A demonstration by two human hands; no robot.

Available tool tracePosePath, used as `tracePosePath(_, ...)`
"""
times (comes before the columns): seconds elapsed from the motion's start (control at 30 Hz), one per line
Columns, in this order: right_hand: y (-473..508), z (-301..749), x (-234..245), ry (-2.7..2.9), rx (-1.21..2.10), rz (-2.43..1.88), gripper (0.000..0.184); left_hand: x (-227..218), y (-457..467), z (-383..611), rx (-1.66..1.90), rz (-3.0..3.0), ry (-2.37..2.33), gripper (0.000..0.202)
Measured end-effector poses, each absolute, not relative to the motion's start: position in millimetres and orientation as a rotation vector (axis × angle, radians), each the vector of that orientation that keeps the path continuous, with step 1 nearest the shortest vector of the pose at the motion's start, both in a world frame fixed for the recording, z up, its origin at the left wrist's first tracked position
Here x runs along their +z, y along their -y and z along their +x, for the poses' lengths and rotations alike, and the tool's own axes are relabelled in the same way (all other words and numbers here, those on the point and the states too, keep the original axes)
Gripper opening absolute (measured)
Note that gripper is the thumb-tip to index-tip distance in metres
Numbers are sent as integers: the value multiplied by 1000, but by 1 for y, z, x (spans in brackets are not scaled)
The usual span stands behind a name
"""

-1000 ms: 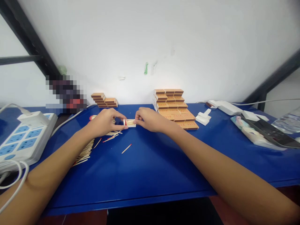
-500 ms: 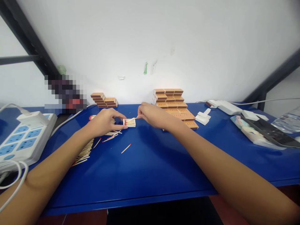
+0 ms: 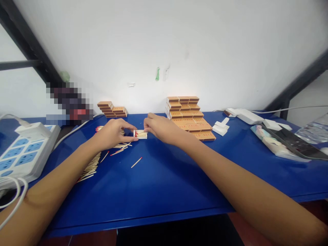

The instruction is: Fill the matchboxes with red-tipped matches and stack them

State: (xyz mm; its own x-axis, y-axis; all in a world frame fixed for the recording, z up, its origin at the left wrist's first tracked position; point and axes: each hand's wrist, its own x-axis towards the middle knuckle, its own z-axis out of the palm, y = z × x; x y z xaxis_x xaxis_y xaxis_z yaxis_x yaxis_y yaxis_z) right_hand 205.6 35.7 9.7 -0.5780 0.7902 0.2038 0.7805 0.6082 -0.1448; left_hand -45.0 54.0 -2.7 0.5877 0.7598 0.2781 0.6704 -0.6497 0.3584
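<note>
A small white matchbox tray (image 3: 140, 137) with several red-tipped matches (image 3: 141, 133) in it rests on the blue table. My left hand (image 3: 115, 132) grips the tray's left end between thumb and fingers. At its right end, the fingertips of my right hand (image 3: 153, 124) are pinched together on a match whose end they mostly cover. Beside and under my left hand spreads a heap of loose matches (image 3: 90, 167). One single match (image 3: 136, 162) lies apart in front of the tray.
Matchboxes stand in a stepped stack (image 3: 189, 118) at the back right and a smaller stack (image 3: 112, 110) at the back left. White folded pieces (image 3: 220, 126) and a phone (image 3: 287, 138) lie to the right. A power strip (image 3: 25, 153) with cables sits at the left.
My right hand has moved left, bringing its pinched fingers from beside the tray to over its right end. My left hand still grips the tray.
</note>
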Motion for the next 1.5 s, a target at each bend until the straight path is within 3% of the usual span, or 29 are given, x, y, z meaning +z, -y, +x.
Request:
tracePosePath(0.23, -41, 207, 1, 2568, 219, -1232, 14, -3, -55, -46, 632, 2599, -1183, 39)
tracePosePath(0.7, -40, 206, -1, 2517, 236, -1249, 5, -4, -55, -46, 639, 2578, -1169, 42)
tracePosePath(1.5, -40, 199, -11, 2449, 248, -1367, 14, -3, -53, -44, 629, 2566, -1171, 39)
